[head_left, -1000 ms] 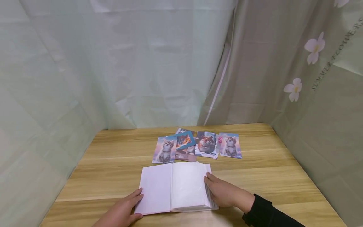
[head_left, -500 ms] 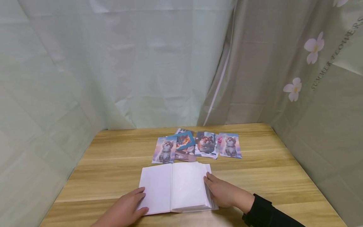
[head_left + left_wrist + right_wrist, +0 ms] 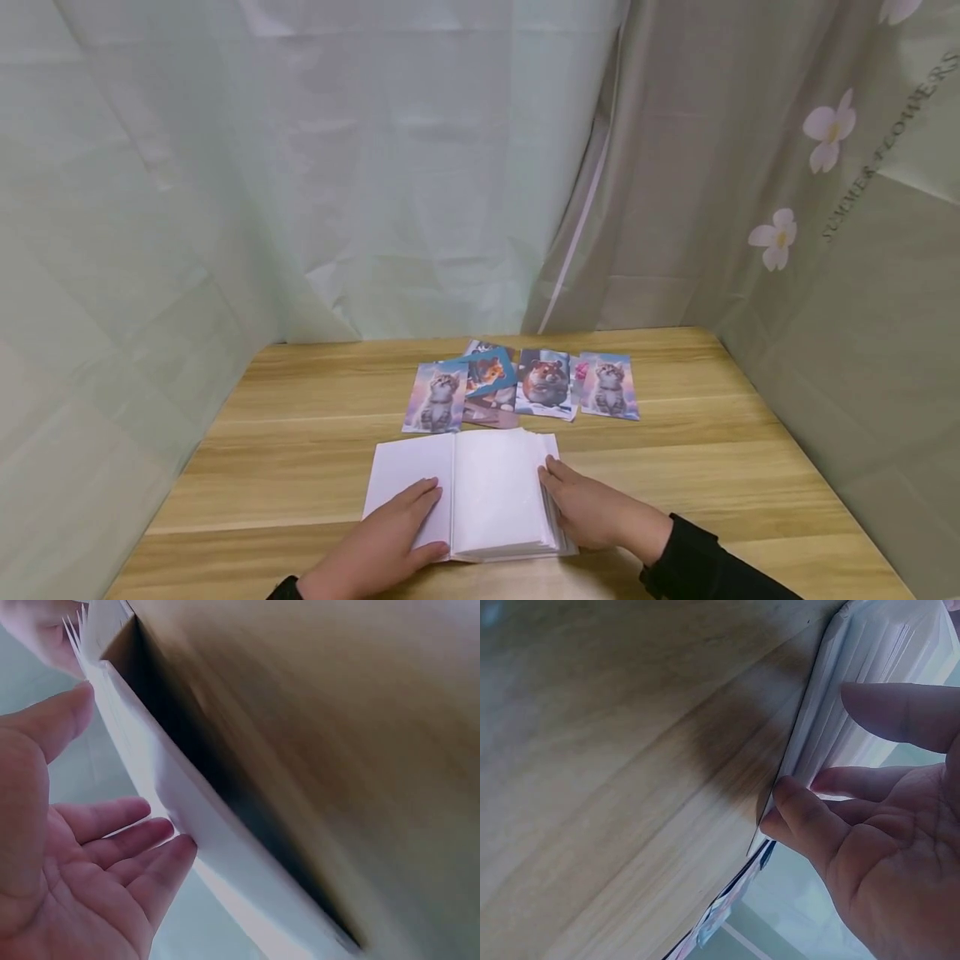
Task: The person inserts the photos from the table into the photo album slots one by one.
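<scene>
A white photo album [image 3: 497,492] lies spread on the wooden table with its front cover turned to the left and its clear sleeves on the right. My left hand [image 3: 386,537] reaches over the inside of that cover, fingers extended toward the spine. In the left wrist view its fingertips lie at the cover, the thumb apart from them. At the album's right edge, my right hand [image 3: 596,507] holds the stack of sleeves and the back cover. The right wrist view has its thumb [image 3: 900,712] beside the page edges and its fingers bent at the cover's rim.
Beyond the album lie several animal picture cards: a kitten card [image 3: 437,398], a blue-edged hamster card [image 3: 491,372], a hamster card on snow [image 3: 545,383] and another kitten card [image 3: 610,386]. Curtains [image 3: 420,167] enclose the table [image 3: 712,467] at the back and sides.
My left hand has moved right, from the outer edge of the album's cover to over its inside near the spine. The right hand, album and cards stay where they were.
</scene>
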{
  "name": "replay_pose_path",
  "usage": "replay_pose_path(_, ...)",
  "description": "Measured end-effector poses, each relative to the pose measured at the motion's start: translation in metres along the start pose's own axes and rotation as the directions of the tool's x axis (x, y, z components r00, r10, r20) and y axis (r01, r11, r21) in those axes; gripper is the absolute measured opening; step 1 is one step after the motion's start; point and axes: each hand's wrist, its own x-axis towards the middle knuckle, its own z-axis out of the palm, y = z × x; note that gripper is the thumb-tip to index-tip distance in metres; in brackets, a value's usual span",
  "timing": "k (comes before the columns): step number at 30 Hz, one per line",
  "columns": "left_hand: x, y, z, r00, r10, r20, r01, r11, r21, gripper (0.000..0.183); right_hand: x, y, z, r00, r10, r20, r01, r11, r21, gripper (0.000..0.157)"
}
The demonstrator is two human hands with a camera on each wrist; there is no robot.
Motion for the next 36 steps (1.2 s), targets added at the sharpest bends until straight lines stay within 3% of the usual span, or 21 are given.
replay_pose_path(13, 0.019, 0.015, 0.010, 0.998, 0.057, -0.005, -0.057, 0.998, 0.014, 0.077, 0.000, -0.001, 0.000, 1.000, 0.015, -0.002, -0.015, 1.000, 0.015, 0.055)
replay_pose_path(26, 0.029, 0.017, 0.014, 0.991, 0.133, -0.031, -0.131, 0.990, 0.052, 0.071, 0.001, 0.000, 0.000, 1.000, 0.018, -0.008, -0.018, 1.000, 0.021, 0.056)
replay_pose_path(36, 0.034, 0.019, 0.017, 0.980, 0.192, -0.050, -0.186, 0.978, 0.092, 0.066, 0.005, 0.019, -0.009, 0.998, -0.022, -0.064, 0.032, 0.986, 0.163, 0.059)
